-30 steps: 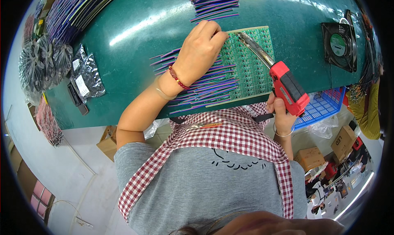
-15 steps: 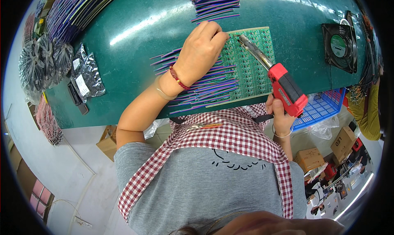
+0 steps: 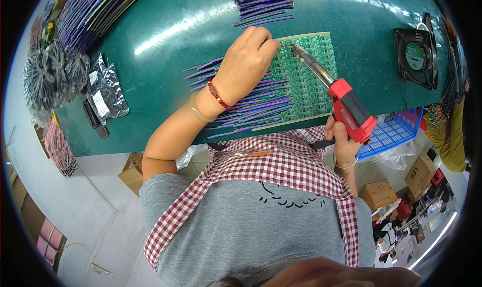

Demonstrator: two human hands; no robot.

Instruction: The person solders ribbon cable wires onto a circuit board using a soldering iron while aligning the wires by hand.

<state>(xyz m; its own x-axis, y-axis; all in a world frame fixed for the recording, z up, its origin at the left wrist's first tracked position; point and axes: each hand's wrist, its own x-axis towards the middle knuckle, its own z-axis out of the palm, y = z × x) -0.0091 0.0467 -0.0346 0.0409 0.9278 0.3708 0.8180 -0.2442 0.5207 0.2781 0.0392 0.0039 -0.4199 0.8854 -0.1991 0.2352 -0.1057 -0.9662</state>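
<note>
A green panel of small circuit boards (image 3: 314, 71) lies on the table before me. Rows of thin purple, blue and pink wires (image 3: 253, 111) run from its left part out over the tabletop. My left hand (image 3: 249, 56) is closed in a pinch at the panel's upper left edge; what its fingertips hold is hidden. In my right hand (image 3: 343, 136), below the panel's right corner, is the handle of a red and black soldering gun (image 3: 354, 111). Its metal barrel slants up and left over the panel, with the dark tip close to my left fingertips.
More bundled wires lie at the far middle (image 3: 263, 3) and far left (image 3: 98, 16) of the green table (image 3: 165, 91). Black plastic bags (image 3: 108, 94) rest at left. At right stands a black fan (image 3: 415, 56), with a blue crate (image 3: 391, 134) below the table edge.
The soldering gun's tip has shifted very slightly to the left and down. My left hand and the panel look nearly still.
</note>
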